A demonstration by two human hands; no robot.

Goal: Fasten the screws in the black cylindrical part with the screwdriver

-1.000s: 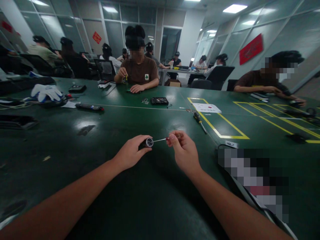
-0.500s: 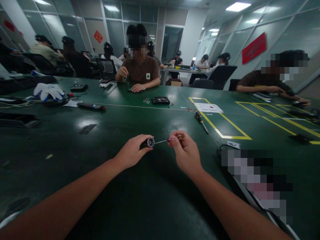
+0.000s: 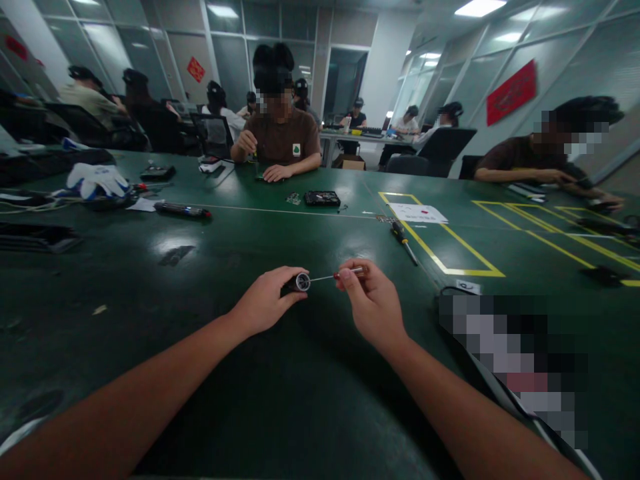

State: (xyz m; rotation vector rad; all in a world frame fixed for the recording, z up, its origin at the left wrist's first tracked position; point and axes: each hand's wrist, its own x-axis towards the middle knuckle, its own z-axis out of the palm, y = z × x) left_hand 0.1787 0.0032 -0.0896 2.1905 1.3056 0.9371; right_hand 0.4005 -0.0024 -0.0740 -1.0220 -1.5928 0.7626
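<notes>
My left hand (image 3: 265, 300) is closed around a small dark cylinder whose round, silver-rimmed end (image 3: 303, 283) faces me, with some inner parts showing. Most of its body is hidden by my fingers. A thin screwdriver (image 3: 359, 271) with a translucent reddish-brown handle is gripped in my right hand (image 3: 374, 303). Its slim shaft points left, and the tip is at the cylinder's rim; whether it touches a part inside I cannot tell. Both hands are held over the green table (image 3: 280, 413).
A black-and-yellow screwdriver (image 3: 404, 243) lies beyond my right hand, near a white sheet (image 3: 419, 213) and yellow tape outlines. Further off are a black case (image 3: 322, 199), a pen-like tool (image 3: 183, 211) and white-blue gloves (image 3: 97, 181). A co-worker (image 3: 280, 137) sits opposite, another at right.
The cylinder's end and the screwdriver have shifted very slightly, the screwdriver's handle a little upward. Both hands keep their hold.
</notes>
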